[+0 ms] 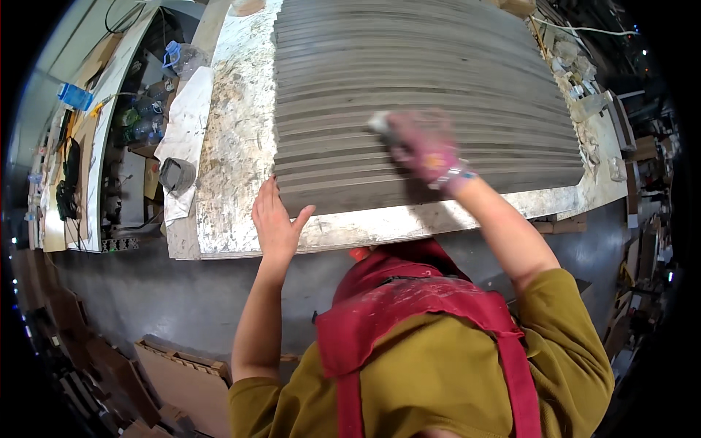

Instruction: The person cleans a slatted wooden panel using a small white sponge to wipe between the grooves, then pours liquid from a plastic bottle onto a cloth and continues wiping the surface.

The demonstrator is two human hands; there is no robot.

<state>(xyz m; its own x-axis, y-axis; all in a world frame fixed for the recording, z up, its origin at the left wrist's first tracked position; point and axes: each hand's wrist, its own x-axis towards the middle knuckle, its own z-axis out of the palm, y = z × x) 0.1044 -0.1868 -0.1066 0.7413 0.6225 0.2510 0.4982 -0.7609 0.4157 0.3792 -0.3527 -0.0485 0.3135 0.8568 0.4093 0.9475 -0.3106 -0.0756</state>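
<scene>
A large grey-brown panel with ribs running from side to side (409, 80) lies flat on the work table. My left hand (276, 226) is bare and holds nothing. Its fingers stretch forward and apart, resting at the panel's near left corner. Over the near middle of the panel is my right hand (427, 146), in a pink glove and smeared by motion. A small whitish piece (379, 123) sticks out past its closed fingers; its kind is too blurred to tell. A dark shadow falls on the ribs just below the glove.
The pale, stained table top (237, 109) shows left of the panel and along its near edge. A grey cup-like container (177, 175) stands on a white cloth (186, 120) at the left, with a clear jug (186, 60) beyond. Scraps and a clear plastic container (590, 107) line the right side.
</scene>
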